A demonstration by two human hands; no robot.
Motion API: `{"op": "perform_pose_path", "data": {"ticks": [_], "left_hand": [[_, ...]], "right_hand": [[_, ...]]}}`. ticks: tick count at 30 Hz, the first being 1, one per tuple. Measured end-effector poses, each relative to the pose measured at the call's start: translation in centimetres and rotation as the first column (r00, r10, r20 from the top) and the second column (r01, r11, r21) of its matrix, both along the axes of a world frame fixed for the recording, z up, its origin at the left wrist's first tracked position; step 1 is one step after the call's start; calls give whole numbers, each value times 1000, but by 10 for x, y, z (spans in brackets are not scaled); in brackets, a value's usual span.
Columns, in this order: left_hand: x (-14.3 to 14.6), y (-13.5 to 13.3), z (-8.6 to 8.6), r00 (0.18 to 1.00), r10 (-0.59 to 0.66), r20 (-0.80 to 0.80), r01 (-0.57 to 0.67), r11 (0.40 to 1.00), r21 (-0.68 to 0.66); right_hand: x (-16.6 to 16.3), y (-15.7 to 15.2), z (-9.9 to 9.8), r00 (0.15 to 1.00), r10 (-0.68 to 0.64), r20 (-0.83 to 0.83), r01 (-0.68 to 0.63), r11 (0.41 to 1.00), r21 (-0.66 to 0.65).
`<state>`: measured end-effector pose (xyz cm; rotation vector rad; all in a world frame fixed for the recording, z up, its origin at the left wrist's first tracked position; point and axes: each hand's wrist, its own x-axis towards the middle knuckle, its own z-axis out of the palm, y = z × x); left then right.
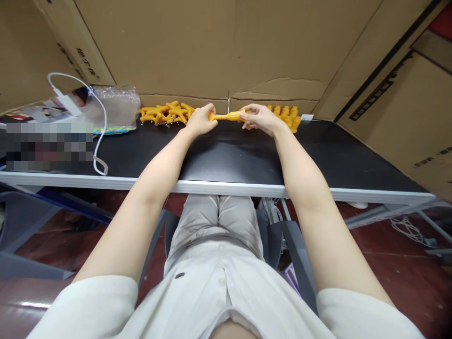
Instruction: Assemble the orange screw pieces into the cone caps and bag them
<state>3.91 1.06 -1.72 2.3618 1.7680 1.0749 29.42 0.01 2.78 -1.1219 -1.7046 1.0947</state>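
Note:
An orange plastic rod-shaped part is held level above the black tabletop, one end in each hand. My left hand is closed in a fist round its left end. My right hand is closed round its thicker right end. Behind my left hand lies a pile of orange star-shaped pieces. A second pile of orange ribbed pieces sits just behind my right hand, against the cardboard wall.
Cardboard sheets wall in the back and right of the table. At the left lie a clear plastic bag, a white charger with cable and some papers. The table's grey front edge runs above my lap.

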Motion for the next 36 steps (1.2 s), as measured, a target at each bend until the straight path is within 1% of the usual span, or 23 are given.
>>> {"op": "perform_pose_path", "data": {"ticks": [3,9,14,17,20,26,30,33,36], "left_hand": [[1,-2,3,1000,-3,2,3,1000,4],[1,-5,5,1000,-10,11,10,1000,16],[3,-10,8,1000,19,-1,-19,999,-39],[3,-12,9,999,23,-22,-24,999,-43],[3,-12,8,999,26,-38,-27,999,-32],[3,-13,7,1000,1,-18,-1,1000,-15],[5,-18,11,999,23,-24,-24,999,-39],[5,-21,14,997,65,-40,-68,995,-72],[3,-20,14,996,77,-50,-81,993,-84]], "right_hand": [[0,4,-4,999,6,36,-6,1000,12],[-7,16,-15,994,-53,90,52,999,13],[-12,10,-14,989,-89,120,91,996,-9],[-14,3,-10,986,-114,124,117,993,-21],[-16,-1,-7,986,-105,126,110,993,-39],[-17,-3,-6,984,-103,144,114,991,-72],[-15,-4,-4,987,-73,144,94,985,-142],[-11,-8,-2,995,-24,100,43,980,-196],[-7,-11,-1,1000,2,12,0,984,-176]]}}
